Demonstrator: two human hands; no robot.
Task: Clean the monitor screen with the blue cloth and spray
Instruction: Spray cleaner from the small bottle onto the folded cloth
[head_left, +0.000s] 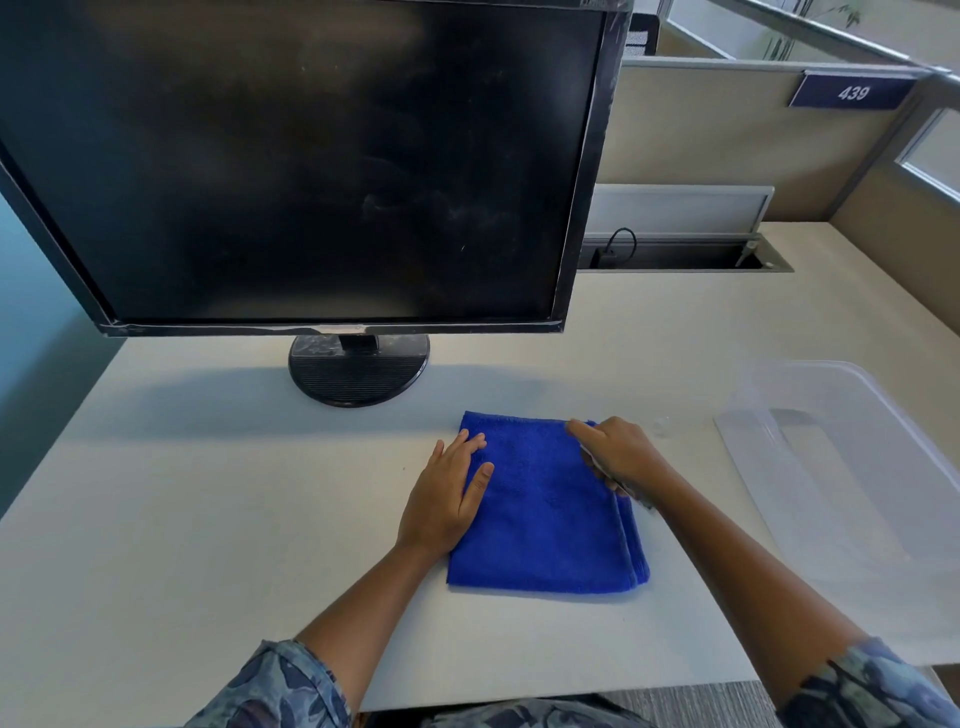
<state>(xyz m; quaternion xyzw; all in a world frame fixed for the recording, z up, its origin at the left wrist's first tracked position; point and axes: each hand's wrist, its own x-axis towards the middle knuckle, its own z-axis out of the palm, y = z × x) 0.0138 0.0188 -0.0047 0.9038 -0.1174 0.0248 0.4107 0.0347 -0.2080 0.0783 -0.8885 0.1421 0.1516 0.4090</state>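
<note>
Both hands rest on the folded blue cloth: the left hand (447, 499) lies flat and open on its left edge, fingers spread and pointing away from the person, while the right hand (618, 454) is loosely curled over the far right corner, fingertips pressing down on the cloth and something thin and pale showing beneath the palm, too blurred to identify. Neither hand actually grips the cloth (545, 509); they press or smooth it. It lies as a neat folded rectangle on the surface (208, 493), near the person's edge, in front of and slightly right of the monitor's round base (358, 371). The monitor (311, 166) stands just behind, switched off, its dark screen showing faint smears and specks toward the lower right, so the wiping looks either not begun or unfinished; which of the two cannot be settled from this view. No spray bottle is in sight. A small clear object (661, 427) sits just beside the right hand, too small to tell what it is, and a clear plastic bin (852, 467) lies to the right, near that arm. What seems left: lift the cloth, find and apply the spray, and wipe the screen.
</note>
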